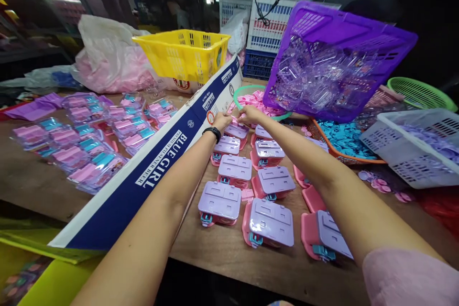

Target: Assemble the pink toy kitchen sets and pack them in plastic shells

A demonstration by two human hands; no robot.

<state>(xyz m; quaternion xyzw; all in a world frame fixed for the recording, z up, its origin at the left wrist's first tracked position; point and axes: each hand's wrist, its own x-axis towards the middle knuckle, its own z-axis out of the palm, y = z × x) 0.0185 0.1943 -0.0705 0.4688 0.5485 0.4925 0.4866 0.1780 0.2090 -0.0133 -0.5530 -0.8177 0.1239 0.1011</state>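
Both arms reach forward to the far end of the rows of boxes. My left hand point(223, 122), with a black band on its wrist, has its fingers drawn together. Close beside it my right hand point(250, 114) is closed too, fingertips almost meeting the left's. Whatever they hold is too small to make out; pink bits show around them. Just behind is a green basket point(290, 115) of pink plastic pieces point(255, 99). Below the hands stand several pink boxes with lilac lids point(234, 167) and blue clasps point(255, 239). A flat pink piece point(247, 195) lies between two boxes.
A blue-and-white cardboard strip point(158, 162) divides the table, with several clear-wrapped sets point(96, 167) at left. A yellow basket point(182, 57) stands behind. Rightward are a tilted purple basket point(380, 33), an orange basket of blue pieces point(344, 138) and a white basket point(405, 148).
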